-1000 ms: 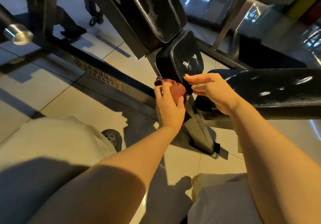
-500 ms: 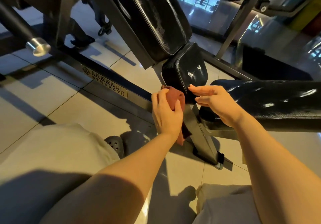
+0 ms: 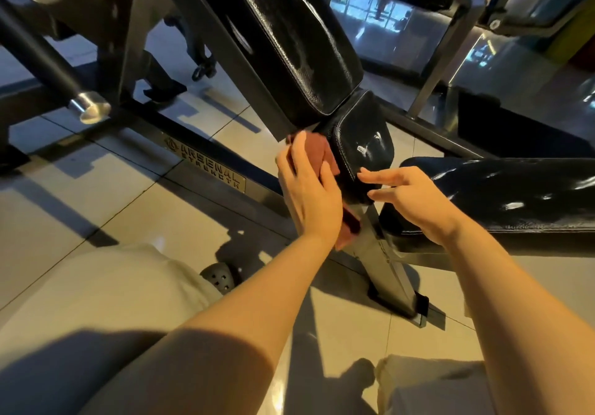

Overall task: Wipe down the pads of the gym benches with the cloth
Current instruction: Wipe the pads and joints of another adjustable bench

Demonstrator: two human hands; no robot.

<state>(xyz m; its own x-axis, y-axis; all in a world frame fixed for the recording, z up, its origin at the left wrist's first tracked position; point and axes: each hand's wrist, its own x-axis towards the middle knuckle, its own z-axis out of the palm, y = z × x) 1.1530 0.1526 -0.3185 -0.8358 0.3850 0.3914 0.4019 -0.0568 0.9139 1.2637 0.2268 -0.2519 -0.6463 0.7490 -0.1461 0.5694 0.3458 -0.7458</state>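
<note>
A small black seat pad (image 3: 359, 144) sits below the long tilted back pad (image 3: 289, 41) of an incline bench. My left hand (image 3: 309, 189) presses a dark red cloth (image 3: 317, 154) flat against the left side of the seat pad, fingers straight; the cloth's tail hangs out below the palm. My right hand (image 3: 409, 199) hovers at the pad's lower front corner with fingers extended, fingertips at or near the pad, holding nothing. A second black pad (image 3: 502, 195) runs off to the right, under my right wrist.
The bench's steel leg (image 3: 383, 263) drops to the tiled floor between my knees. A black frame rail with an "Arsenal Strength" plate (image 3: 206, 165) crosses the floor at left. Barbell sleeves (image 3: 90, 105) jut out at upper left. More rack uprights (image 3: 450, 44) stand at right.
My left hand has slid the cloth up along the left side of the seat pad and flattened on it. My right hand has stayed at the pad's lower front corner.
</note>
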